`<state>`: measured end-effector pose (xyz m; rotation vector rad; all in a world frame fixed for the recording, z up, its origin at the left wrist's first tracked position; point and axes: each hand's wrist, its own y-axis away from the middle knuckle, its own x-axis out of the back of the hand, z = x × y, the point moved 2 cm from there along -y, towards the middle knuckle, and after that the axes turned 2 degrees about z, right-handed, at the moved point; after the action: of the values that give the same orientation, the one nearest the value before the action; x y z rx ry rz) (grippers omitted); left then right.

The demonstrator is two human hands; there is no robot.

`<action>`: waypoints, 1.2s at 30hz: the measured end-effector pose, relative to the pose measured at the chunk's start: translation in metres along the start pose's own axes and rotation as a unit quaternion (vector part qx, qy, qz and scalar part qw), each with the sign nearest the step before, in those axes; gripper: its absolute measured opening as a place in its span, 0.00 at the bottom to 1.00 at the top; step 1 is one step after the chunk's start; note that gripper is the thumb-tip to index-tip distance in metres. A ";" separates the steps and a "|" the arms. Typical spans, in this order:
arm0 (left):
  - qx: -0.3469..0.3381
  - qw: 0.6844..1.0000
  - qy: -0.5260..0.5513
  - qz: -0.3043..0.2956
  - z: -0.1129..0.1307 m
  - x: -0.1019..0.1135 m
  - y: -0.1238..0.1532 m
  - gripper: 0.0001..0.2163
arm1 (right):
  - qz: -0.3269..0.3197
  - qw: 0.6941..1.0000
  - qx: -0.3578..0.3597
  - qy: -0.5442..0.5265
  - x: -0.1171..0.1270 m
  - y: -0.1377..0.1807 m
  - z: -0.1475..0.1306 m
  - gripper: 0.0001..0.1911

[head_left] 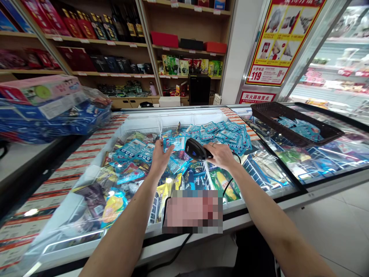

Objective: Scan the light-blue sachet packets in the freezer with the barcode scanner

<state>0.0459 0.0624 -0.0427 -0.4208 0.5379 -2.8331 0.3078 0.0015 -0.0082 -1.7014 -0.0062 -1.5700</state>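
My left hand (pixel 160 157) is closed on a small blue packet (pixel 175 143), held up over the open chest freezer (pixel 201 215). My right hand (pixel 221 154) grips a black handheld barcode scanner (pixel 195 149), its head right next to the packet. A black cable (pixel 227 186) runs from the scanner down toward me. Beyond both hands lies a heap of the same blue packets (pixel 221 134) in the freezer. Mixed frozen goods in bags (pixel 121 184) fill the space below my arms.
A dark plastic basket (pixel 268 111) with more blue packets rests on the freezer's glass lid at right. Stacked blue boxes (pixel 43 111) sit on the counter at left. Wooden shelves (pixel 184 50) of goods stand behind. A blurred device (pixel 192 211) lies on the freezer's near edge.
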 end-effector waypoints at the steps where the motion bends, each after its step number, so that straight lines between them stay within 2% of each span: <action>1: -0.002 1.000 -0.005 -0.002 -0.001 0.000 0.000 0.19 | 0.000 1.000 -0.001 0.000 0.000 0.000 0.000 0.18; 4: -0.020 0.999 -0.034 0.001 -0.002 0.001 0.000 0.20 | 0.006 1.000 -0.004 -0.002 0.000 0.001 0.000 0.19; 8: -0.057 0.987 -0.136 0.058 0.008 0.006 0.003 0.25 | 0.001 1.000 -0.023 -0.002 0.001 0.002 0.003 0.19; 11: -0.063 0.965 -0.234 0.102 0.020 0.013 0.008 0.28 | -0.011 0.999 -0.041 0.009 0.001 0.002 0.004 0.19; 16: -0.102 0.907 -0.368 0.174 0.035 0.026 0.016 0.27 | -0.023 0.997 -0.063 0.023 -0.001 0.003 0.007 0.18; 18: -0.128 0.896 -0.399 0.147 0.036 0.026 0.017 0.23 | -0.023 0.997 -0.065 0.024 -0.001 0.003 0.007 0.18; 21: -0.181 0.890 -0.417 0.038 0.031 0.020 0.018 0.13 | -0.022 0.997 -0.067 0.023 -0.001 0.004 0.008 0.18; 23: -0.193 0.886 -0.422 -0.010 0.025 0.017 0.018 0.13 | -0.019 0.997 -0.067 0.023 -0.001 0.004 0.008 0.18; 32: -0.142 0.868 -0.473 0.048 0.006 0.027 0.009 0.15 | -0.004 0.994 -0.103 0.029 0.001 0.007 0.018 0.17; 36: -0.116 0.878 -0.459 0.067 0.000 0.033 0.006 0.13 | 0.002 0.989 -0.143 0.043 0.005 0.008 0.023 0.19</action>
<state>0.0164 0.0479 -0.0370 -1.5682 0.6338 -2.0715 0.3318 0.0059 -0.0062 -1.8459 0.2795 -1.7040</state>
